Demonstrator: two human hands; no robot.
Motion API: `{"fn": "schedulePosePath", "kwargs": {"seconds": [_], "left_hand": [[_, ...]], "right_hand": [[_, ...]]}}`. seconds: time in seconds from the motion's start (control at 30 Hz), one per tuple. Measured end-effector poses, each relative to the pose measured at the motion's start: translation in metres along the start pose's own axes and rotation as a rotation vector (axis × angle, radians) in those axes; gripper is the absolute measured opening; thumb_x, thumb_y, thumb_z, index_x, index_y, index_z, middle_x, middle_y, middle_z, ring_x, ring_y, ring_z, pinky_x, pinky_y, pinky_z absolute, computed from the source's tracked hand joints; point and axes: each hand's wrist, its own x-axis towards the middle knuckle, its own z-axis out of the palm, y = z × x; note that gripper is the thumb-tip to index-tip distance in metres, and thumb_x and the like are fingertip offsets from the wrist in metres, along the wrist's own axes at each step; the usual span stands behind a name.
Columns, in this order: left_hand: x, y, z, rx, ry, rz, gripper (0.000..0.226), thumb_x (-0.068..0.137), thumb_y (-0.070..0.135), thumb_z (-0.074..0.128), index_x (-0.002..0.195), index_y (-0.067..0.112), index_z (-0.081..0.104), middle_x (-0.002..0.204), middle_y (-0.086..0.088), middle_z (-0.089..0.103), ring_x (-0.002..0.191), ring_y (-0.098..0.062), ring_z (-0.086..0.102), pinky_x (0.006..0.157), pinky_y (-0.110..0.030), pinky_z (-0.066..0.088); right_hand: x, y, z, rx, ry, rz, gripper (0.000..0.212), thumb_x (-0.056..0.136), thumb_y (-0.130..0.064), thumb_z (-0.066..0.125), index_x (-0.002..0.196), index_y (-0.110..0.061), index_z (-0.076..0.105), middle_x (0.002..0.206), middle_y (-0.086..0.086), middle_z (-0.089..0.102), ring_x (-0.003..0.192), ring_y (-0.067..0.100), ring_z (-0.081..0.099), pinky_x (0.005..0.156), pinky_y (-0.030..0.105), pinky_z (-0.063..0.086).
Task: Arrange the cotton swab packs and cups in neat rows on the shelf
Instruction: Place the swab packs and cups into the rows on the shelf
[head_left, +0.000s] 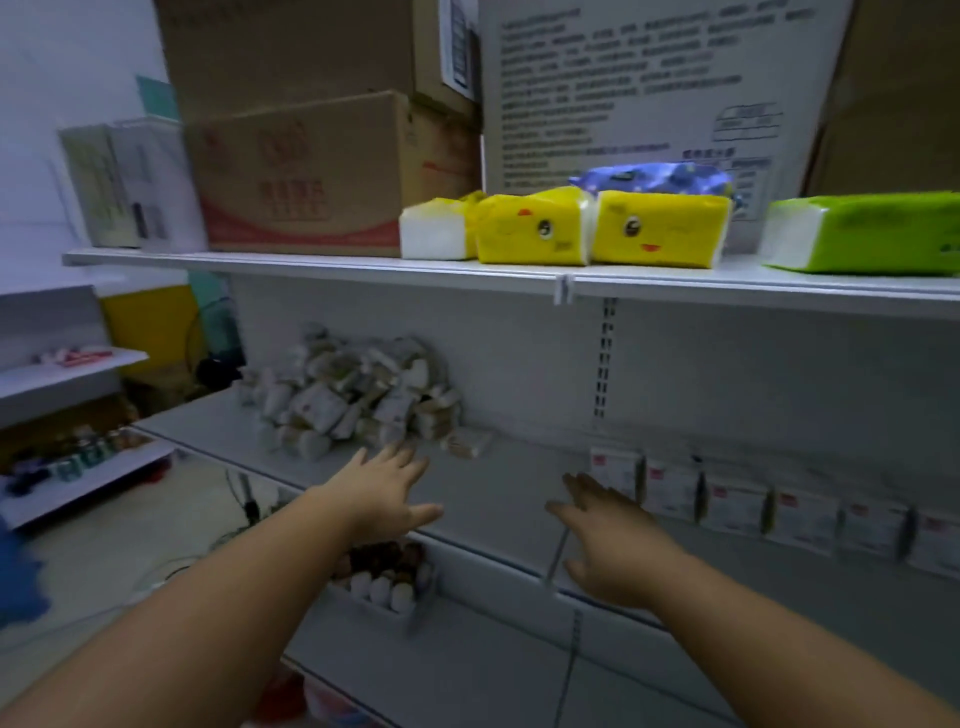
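Both hands empty, fingers spread: left hand (387, 493) just short of the swab-pack pile (353, 389); right hand (613, 535) beside the pack row (769, 506) on the shelf (498, 499).

A loose heap of small white-and-tan packs (353, 389) lies jumbled at all angles on the left of the middle shelf (498, 499), against its back wall. One stray pack (469, 442) lies flat just right of the heap. Farther right, white red-labelled packs (737, 504) stand upright side by side in one row.
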Motion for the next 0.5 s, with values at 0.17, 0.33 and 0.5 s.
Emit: {"fn": "schedulePosePath", "kwargs": {"seconds": [0.17,0.33,0.5], "left_hand": [[0.018,-0.059,0.021,-0.097,-0.021,-0.062,0.078,0.092,0.067,0.026,0.152,0.025,-0.003,0.159,0.001,-0.011,0.146,-0.017,-0.01,0.119,-0.041,0.0],[0.046,-0.102,0.042,-0.089,-0.049,-0.093,0.078,0.092,0.066,0.027,0.152,0.025,-0.003,0.159,0.0,-0.01,0.146,-0.018,-0.007,0.119,-0.039,0.003],[0.06,-0.175,0.032,0.024,0.038,-0.161,0.074,0.095,0.055,0.036,0.152,0.023,0.002,0.16,-0.001,0.001,0.146,-0.02,0.005,0.118,-0.037,0.013]], "right_hand": [[0.062,-0.028,0.007,-0.019,-0.033,-0.036,0.064,0.095,-0.033,0.043,0.151,-0.026,0.012,0.159,0.004,-0.01,0.146,0.022,-0.005,0.119,0.036,0.009],[0.153,-0.05,0.01,0.023,-0.018,-0.085,0.064,0.097,-0.036,0.041,0.151,-0.024,0.01,0.159,0.003,-0.009,0.146,0.02,-0.007,0.117,0.033,0.009],[0.243,-0.088,0.013,0.108,0.024,-0.171,0.062,0.096,-0.038,0.044,0.149,-0.018,0.02,0.159,0.005,0.007,0.144,0.023,0.014,0.114,0.034,0.024]]}}
